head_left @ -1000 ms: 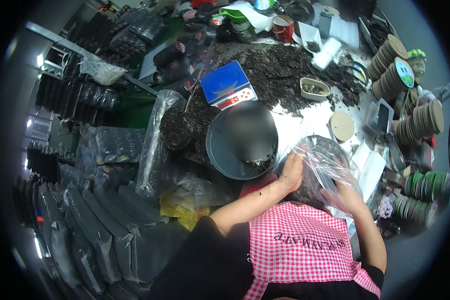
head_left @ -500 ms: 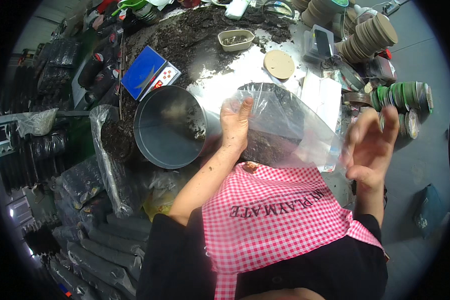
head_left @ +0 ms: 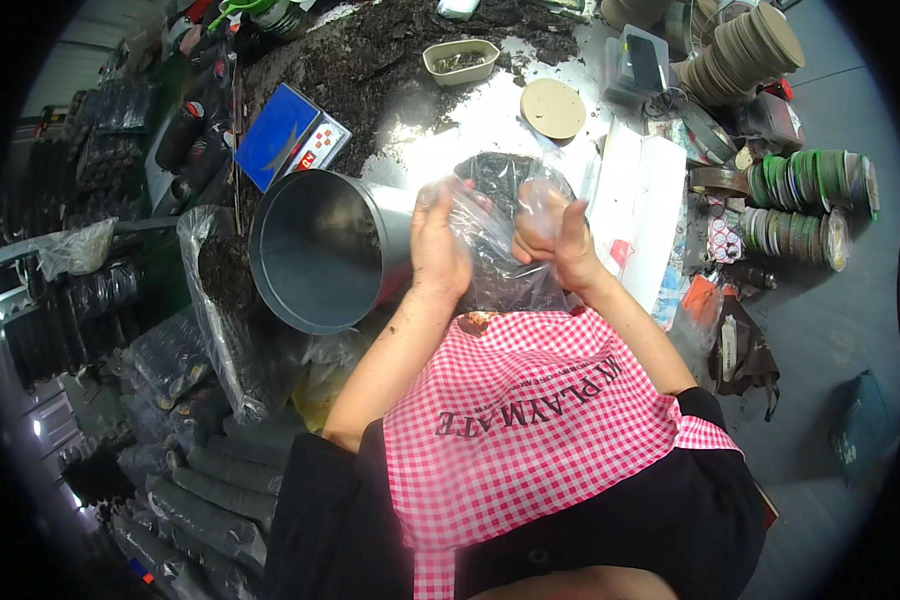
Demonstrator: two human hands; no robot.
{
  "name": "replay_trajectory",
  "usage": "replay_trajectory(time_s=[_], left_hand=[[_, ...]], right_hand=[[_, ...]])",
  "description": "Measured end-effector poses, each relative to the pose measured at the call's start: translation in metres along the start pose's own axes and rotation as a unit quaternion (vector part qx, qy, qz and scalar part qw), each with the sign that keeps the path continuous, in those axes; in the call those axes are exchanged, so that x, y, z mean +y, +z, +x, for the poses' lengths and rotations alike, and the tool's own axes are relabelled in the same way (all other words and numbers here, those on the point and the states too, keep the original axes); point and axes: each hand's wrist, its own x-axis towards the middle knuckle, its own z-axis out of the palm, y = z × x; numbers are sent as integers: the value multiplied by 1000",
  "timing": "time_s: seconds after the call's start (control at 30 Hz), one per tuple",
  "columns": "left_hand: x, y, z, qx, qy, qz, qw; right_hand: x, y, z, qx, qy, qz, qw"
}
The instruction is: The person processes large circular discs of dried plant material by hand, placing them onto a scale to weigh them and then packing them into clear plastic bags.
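Observation:
A clear plastic bag (head_left: 510, 285) with dark soil in it stands on the table just in front of my apron. My left hand (head_left: 439, 242) is closed on the left side of its upper plastic. At the other side, my right hand (head_left: 562, 238) grips the gathered film with fingers curled and thumb raised. Some of the bag's upper part is hidden by my hands and blurred. To the left of my left hand, a grey metal bucket (head_left: 270, 255) lies on its side, its round mouth toward me.
Beyond the bucket sits a blue digital scale (head_left: 278, 135). Loose dark soil (head_left: 340, 70) covers the far table, near a beige tray (head_left: 460, 64) and a round beige disc (head_left: 553, 109). Ribbon rolls (head_left: 810, 185) are at the right; black-wrapped bundles (head_left: 235, 475) crowd the left.
My right hand has come in from the far right to the bag and closed on its plastic. The stretched-out film is now bunched between my hands. My left hand has shifted slightly left.

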Motion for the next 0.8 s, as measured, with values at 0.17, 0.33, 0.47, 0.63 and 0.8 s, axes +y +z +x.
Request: replay_trajectory(time_s=[0.17, 0.33, 0.47, 0.63, 0.8], left_hand=[[45, 17, -39, -277, 351, 590, 672], [64, 66, -53, -283, 386, 740, 473], [82, 32, -43, -233, 189, 764, 571], [33, 22, -18, -347, 226, 544, 730], [25, -5, -16, -273, 72, 423, 861]], right_hand=[[-8, 35, 10, 19, -14, -508, 861], [9, 17, 15, -84, -193, -545, 812], [-13, 31, 14, 40, 66, -174, 982], [-24, 19, 14, 13, 95, -76, 992], [-61, 27, -2, -136, 26, -484, 864]])
